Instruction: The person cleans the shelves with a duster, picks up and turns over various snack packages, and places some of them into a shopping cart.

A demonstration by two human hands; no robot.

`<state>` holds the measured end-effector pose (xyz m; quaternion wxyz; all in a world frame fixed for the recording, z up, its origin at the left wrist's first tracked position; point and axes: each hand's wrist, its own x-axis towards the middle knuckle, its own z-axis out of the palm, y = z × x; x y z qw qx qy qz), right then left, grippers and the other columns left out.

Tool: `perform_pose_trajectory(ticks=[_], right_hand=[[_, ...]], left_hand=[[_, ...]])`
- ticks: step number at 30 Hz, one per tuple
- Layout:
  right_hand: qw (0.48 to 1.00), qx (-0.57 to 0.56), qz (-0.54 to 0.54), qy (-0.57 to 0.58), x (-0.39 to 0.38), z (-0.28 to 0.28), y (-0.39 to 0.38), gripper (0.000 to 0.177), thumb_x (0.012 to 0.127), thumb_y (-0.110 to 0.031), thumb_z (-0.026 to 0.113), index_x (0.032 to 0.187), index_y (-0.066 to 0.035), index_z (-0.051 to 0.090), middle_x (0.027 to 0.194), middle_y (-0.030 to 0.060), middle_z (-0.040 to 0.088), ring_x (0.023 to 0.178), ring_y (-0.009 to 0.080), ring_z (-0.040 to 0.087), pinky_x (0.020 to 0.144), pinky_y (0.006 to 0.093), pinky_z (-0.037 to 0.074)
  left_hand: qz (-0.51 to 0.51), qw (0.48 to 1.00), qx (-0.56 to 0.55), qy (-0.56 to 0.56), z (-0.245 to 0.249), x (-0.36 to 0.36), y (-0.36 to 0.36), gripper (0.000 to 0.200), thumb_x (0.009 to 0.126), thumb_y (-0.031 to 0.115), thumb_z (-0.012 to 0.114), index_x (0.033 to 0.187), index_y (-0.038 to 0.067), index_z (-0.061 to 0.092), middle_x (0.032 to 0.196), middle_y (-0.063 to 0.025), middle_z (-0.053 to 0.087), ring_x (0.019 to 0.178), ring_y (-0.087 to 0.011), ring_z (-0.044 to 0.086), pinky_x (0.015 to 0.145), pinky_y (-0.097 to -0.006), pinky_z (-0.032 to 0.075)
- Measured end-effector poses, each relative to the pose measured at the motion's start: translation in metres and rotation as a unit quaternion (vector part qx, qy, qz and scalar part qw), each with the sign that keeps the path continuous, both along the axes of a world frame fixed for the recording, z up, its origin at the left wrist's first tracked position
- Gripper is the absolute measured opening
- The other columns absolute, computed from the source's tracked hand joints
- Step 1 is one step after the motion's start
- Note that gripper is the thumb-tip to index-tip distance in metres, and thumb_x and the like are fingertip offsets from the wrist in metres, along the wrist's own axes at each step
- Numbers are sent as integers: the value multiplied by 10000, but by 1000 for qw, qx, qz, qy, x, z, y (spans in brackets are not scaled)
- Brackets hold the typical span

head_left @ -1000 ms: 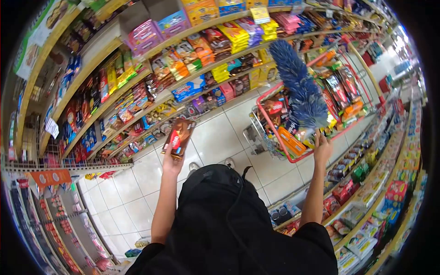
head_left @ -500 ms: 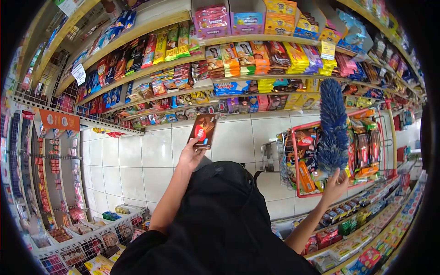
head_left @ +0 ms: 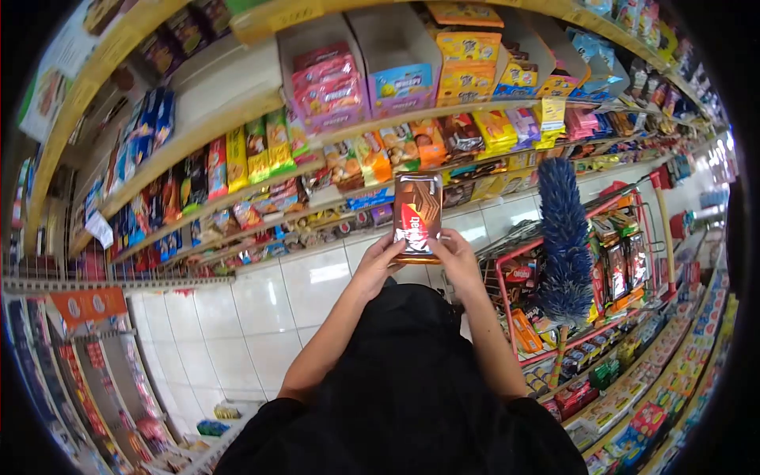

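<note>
Far left: long shelves [head_left: 198, 150] packed with bright snack packets, curving away above a pale tiled floor [head_left: 261, 309]

Just right of that, near the middle of the view, the left hand [head_left: 378, 265], raised, fingers [head_left: 389, 247] curled onto the lower left edge of a brown packet [head_left: 417, 210]. Packet upright, red logo towards the camera, lifted in front of the shelf rows and apart from them, gripped only along its bottom end

On its other side the right hand [head_left: 457, 260], fingers [head_left: 443, 237] pinching the lower right corner, fingertips mostly hidden behind the wrapper

Further right, a blue feather duster [head_left: 565, 237] standing head-up at a red wire basket [head_left: 633, 207] full of goods, touched by neither hand; whether set inside the basket or leaning on its side, hard to tell. Beyond, at the right edge, a low shelf [head_left: 673, 372] of small boxes

Possible trouble, as a judgement only: with so low a hold on a tall, slick wrapper, likely to tip forward or slide free on any loosening of either pinch, then down onto the tiles. Harder squeezing no remedy, given the risk of cracked contents. Duster merely propped, so liable to topple at any nudge to the basket from an elbow or knee
</note>
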<state>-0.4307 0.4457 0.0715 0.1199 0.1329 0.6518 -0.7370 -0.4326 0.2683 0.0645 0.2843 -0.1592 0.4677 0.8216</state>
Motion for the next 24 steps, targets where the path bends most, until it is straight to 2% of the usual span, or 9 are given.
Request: perform_pose_trajectory(ticks=[5, 9, 11, 14, 15, 18, 20, 22, 24], right_hand=[[986, 63, -87, 124, -101, -10, 52, 387, 896, -171, 557, 1194, 72, 505, 1004, 77, 610, 884, 103, 544, 785, 242, 431], [964, 192, -159, 95, -165, -21, 75, 490, 840, -261, 631, 1178, 74, 514, 981, 136, 613, 871, 159, 564, 776, 272, 441], [919, 312, -236, 48, -181, -14, 71, 549, 790, -308, 690, 1150, 73, 524, 921, 125, 603, 821, 161, 554, 724, 268, 449], [779, 469, -391, 142, -192, -46, 55, 620, 691, -337, 770, 1095, 63, 523, 870, 157, 584, 791, 225, 559, 717, 311, 454], [771, 477, -399, 135, -191, -57, 50, 621, 652, -340, 798, 1049, 40, 508, 844, 154, 572, 778, 256, 558, 713, 343, 456], [874, 295, -378, 77, -186, -47, 32, 543, 657, -334, 800, 948, 3, 488, 794, 110, 559, 714, 215, 559, 683, 349, 464], [874, 265, -392, 109, -196, -62, 28, 489, 687, -336, 781, 917, -23, 482, 708, 77, 554, 616, 202, 561, 597, 354, 467], [875, 309, -365, 76, -190, -34, 26, 507, 679, -368, 775, 909, -20, 488, 792, 153, 605, 746, 316, 589, 691, 390, 460], [874, 308, -364, 88, -177, -17, 29, 481, 701, -371, 755, 900, -22, 490, 767, 147, 590, 726, 317, 581, 673, 392, 455]], left_hand=[[-81, 995, -53, 35, -1, -63, -24, 418, 906, 296, 548, 1275, 123, 455, 1181, -45, 570, 1022, -140, 552, 894, -310, 407], [-68, 996, -58, 15, -10, -90, -43, 339, 896, 299, 566, 1201, 155, 529, 1095, -18, 598, 978, -118, 554, 834, -288, 409], [-76, 994, -76, 1, -13, -94, -49, 332, 899, 294, 561, 1196, 148, 531, 1083, -17, 604, 963, -112, 561, 816, -275, 414], [-66, 994, -84, 6, -14, -103, -55, 321, 904, 281, 550, 1187, 131, 533, 1057, -26, 608, 950, -115, 570, 783, -251, 429], [-51, 995, -79, 7, -17, -106, -58, 318, 905, 279, 549, 1186, 130, 534, 1054, -28, 608, 950, -117, 571, 779, -249, 431], [-10, 998, -63, -19, -12, -116, -57, 307, 903, 273, 553, 1169, 121, 530, 1008, -29, 608, 921, -122, 573, 758, -248, 443], [-6, 997, -59, -39, -16, -119, -54, 305, 900, 275, 558, 1160, 118, 527, 991, -27, 607, 899, -123, 573, 753, -250, 445], [-38, 995, -75, -45, -16, -118, -44, 313, 893, 288, 566, 1154, 120, 525, 973, -22, 604, 875, -124, 566, 758, -260, 439], [-79, 993, -71, -56, -27, -118, -36, 322, 890, 296, 568, 1158, 123, 525, 974, -21, 604, 877, -127, 563, 766, -266, 436]])
